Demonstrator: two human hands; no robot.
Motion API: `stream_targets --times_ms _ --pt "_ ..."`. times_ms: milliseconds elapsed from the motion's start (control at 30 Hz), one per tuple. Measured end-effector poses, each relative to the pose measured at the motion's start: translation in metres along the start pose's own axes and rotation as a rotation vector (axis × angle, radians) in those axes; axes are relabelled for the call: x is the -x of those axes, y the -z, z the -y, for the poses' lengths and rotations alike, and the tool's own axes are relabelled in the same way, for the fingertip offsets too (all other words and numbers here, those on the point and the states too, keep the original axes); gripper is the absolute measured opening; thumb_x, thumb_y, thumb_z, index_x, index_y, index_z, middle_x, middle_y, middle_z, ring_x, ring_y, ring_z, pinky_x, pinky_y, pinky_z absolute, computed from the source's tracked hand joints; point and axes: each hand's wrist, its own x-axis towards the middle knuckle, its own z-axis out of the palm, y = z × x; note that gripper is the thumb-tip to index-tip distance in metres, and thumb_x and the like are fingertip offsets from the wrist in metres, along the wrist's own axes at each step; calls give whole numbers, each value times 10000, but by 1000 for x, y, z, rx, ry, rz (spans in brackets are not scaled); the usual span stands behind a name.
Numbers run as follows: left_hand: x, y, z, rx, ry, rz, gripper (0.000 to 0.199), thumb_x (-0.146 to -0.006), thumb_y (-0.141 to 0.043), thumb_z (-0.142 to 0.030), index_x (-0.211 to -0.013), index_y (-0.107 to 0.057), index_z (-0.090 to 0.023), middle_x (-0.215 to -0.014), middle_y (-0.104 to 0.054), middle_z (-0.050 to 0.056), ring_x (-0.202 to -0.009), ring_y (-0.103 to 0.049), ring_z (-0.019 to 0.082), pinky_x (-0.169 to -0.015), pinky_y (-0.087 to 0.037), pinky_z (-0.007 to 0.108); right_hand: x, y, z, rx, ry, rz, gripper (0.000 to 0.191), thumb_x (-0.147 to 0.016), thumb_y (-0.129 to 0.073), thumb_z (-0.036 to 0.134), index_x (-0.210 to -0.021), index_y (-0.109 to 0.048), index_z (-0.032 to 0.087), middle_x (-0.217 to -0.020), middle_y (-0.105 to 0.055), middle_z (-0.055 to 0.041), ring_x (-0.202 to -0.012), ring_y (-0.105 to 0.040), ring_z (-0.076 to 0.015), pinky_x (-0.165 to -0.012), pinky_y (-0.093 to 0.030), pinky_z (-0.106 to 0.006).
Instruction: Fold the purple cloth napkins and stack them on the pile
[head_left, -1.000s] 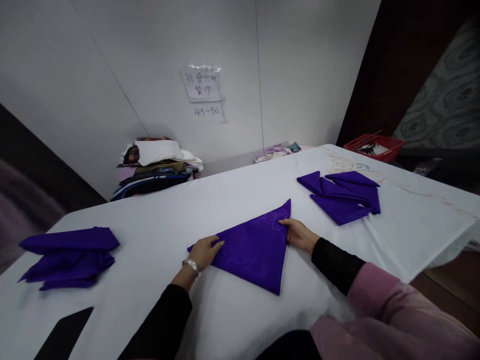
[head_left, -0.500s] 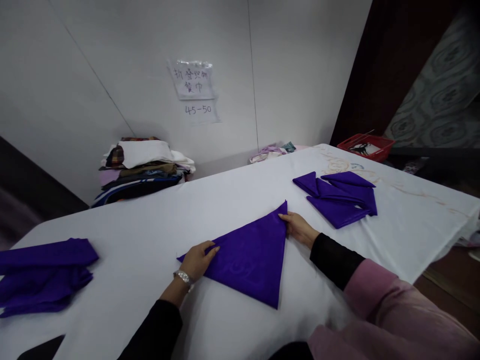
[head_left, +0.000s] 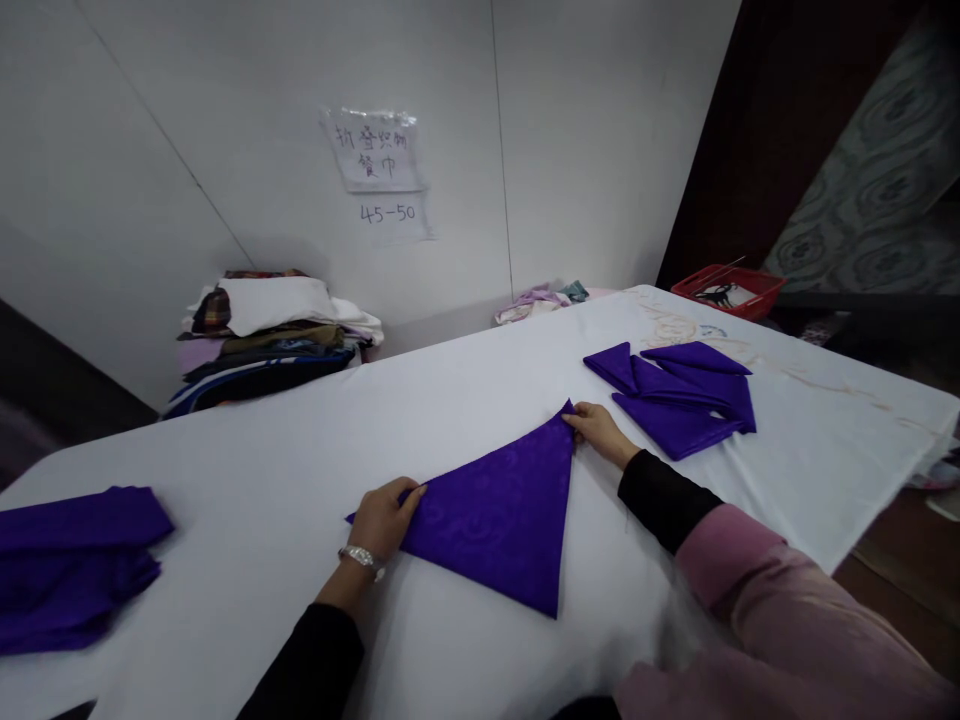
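Observation:
A purple cloth [head_left: 495,520] folded into a triangle lies on the white-covered table [head_left: 285,480] in front of me. My left hand [head_left: 386,515] pinches it near its left corner, whose tip pokes out past the hand. At the upper right corner, my right hand [head_left: 592,428] grips the cloth between thumb and fingers. Several folded purple cloths [head_left: 682,390] lie together to the right, beyond my right hand. Another purple pile [head_left: 75,570] sits at the far left, cut off by the picture's edge.
A stack of mixed clothes [head_left: 277,340] stands behind the table at the left, against the wall. Crumpled light fabric [head_left: 536,303] lies at the back edge. A red basket [head_left: 731,290] is at the back right. Paper notes [head_left: 379,155] hang on the wall.
My right hand has moved slightly up to the very corner of the triangle. My left hand has shifted a little left, and the top edge now sags slightly. The view has turned slightly.

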Motion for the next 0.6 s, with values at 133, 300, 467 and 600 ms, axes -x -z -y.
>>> stream_targets --times_ms 133,300,467,600 --pt "-4 -4 0 -19 -18 1 312 -841 -407 -448 -778 -624 -234 -750 -681 -9 -722 -623 177 -690 -425 273 -5 2 -4 204 56 -65 136 -714 -596 303 -664 -578 177 -565 -546 33 -514 -463 -103 -491 -313 -221" --pt "-7 -6 0 -42 -38 -17 305 -844 -412 -436 -780 -631 -234 -754 -683 -4 -731 -620 181 -716 -418 284 -9 6 -4 435 83 -115 178 -738 -570 336 -654 -588 179 -598 -561 13 -582 -476 -123 -537 -293 -230" --pt "-9 -7 -1 -42 -60 -28 296 -843 -413 -417 -786 -639 -234 -779 -691 4 -754 -621 189 -725 -420 293 -7 7 2 604 83 -130 231 -793 -512 372 -687 -603 187 -639 -594 -13 -592 -494 -138 -526 -267 -241" --pt "-10 -7 -1 -61 -66 -32 291 -837 -418 -411 -802 -645 -231 -818 -696 15 -791 -622 204 -747 -424 311 -7 7 4 721 83 -148 199 -795 -526 342 -702 -613 190 -691 -626 -43 -633 -519 -156 -533 -256 -252"
